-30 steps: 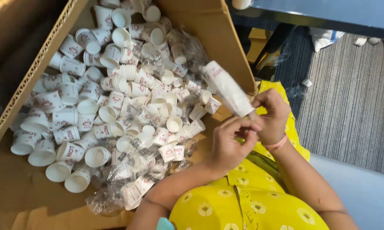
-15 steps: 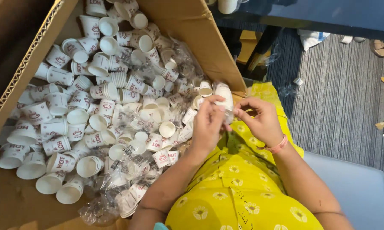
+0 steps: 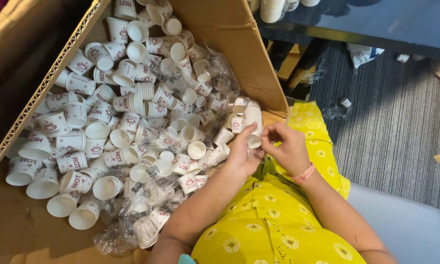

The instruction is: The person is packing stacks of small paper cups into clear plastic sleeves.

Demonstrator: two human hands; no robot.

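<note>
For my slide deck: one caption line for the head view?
Both hands, left and right, hold a short stack of paper cups beside a cardboard box full of loose cups.

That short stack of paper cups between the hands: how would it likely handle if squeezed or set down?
The stack of paper cups, pinched by the left hand and right hand, looks thin-walled, so it probably dents under a firm squeeze. It is likely very light. Laid sideways, it would probably roll, like the loose cups lying in the cardboard box.
</note>
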